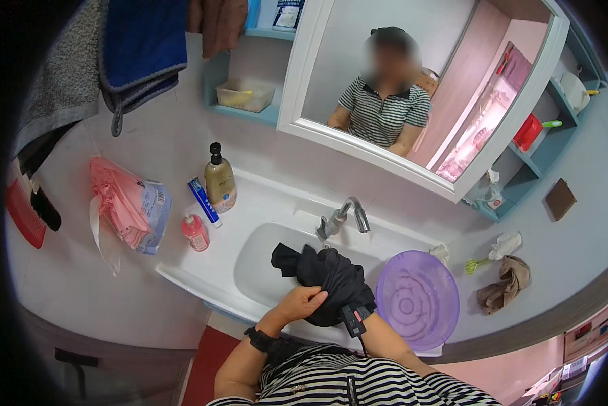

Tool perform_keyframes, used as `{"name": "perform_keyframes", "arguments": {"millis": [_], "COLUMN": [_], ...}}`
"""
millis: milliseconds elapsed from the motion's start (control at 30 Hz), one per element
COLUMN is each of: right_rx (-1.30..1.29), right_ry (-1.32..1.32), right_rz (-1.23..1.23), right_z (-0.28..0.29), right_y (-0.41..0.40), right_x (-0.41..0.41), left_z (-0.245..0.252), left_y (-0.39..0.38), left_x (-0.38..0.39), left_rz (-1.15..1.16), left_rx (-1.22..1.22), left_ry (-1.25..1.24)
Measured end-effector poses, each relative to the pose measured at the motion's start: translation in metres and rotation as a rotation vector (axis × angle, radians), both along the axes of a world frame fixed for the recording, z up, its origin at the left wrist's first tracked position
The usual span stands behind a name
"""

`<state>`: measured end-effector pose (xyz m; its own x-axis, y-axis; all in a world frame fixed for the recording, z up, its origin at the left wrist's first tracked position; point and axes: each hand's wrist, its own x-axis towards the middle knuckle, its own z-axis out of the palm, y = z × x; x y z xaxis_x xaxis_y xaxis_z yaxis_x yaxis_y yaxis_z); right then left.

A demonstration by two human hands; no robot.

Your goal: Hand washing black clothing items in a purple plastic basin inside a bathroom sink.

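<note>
Over the white washbasin (256,264) is a bunched black cloth garment (332,274). My left hand (304,303) grips its near left side between thumb and fingers. My right forearm (387,332) runs into the cloth, which covers my right hand; its fingers are hidden. A small black device (354,319) sits on my right wrist, and a black band (261,339) is around the left one. Behind the garment stands a chrome faucet (342,218). To its right a purple plastic basin (418,299) rests on the counter.
On the counter's left stand a pump bottle (220,182) and a pink bottle (195,233), with a blue toothpaste tube (204,201) beside them. A pink tissue pack (126,203) hangs further left. Above is a mirror cabinet (370,133); a brown cloth (504,284) hangs at right.
</note>
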<state>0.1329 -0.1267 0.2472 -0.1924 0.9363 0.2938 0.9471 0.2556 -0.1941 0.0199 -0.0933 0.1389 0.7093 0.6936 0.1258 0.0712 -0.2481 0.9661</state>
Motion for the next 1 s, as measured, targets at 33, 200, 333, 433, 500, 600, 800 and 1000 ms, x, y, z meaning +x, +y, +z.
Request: {"name": "perform_keyframes", "arguments": {"millis": [33, 200, 333, 433, 500, 600, 800, 1000], "right_rx": [0.009, -0.001, -0.013, -0.022, -0.028, -0.036, -0.045, -0.061], "right_ry": [-0.002, 0.029, 0.043, 0.055, 0.061, 0.068, 0.085, 0.111], "right_rz": [0.012, 0.005, 0.001, 0.008, 0.004, -0.002, 0.012, 0.009], "right_z": [-0.001, -0.004, -0.002, -0.004, -0.005, -0.006, -0.008, -0.011], "right_y": [-0.001, 0.009, 0.016, 0.021, 0.024, 0.025, 0.03, 0.029], "right_x": [-0.002, -0.002, 0.0, 0.0, 0.004, 0.006, 0.0, 0.004], "left_z": [0.0, -0.008, -0.005, -0.013, -0.007, -0.004, -0.051, -0.041], "left_y": [0.001, 0.01, 0.022, 0.025, 0.019, -0.001, -0.026, 0.017], "left_x": [0.0, -0.006, -0.015, -0.019, -0.021, -0.034, 0.01, 0.006], "left_rz": [-0.052, 0.042, 0.384, 0.512, 0.656, 0.27, 0.164, 0.023], "left_rx": [-0.011, -0.022, 0.225, 0.396, 0.414, -0.014, 0.434, 0.123], "left_ry": [-0.035, -0.002, 0.058, -0.043, -0.106, 0.162, 0.127, 0.235]}}
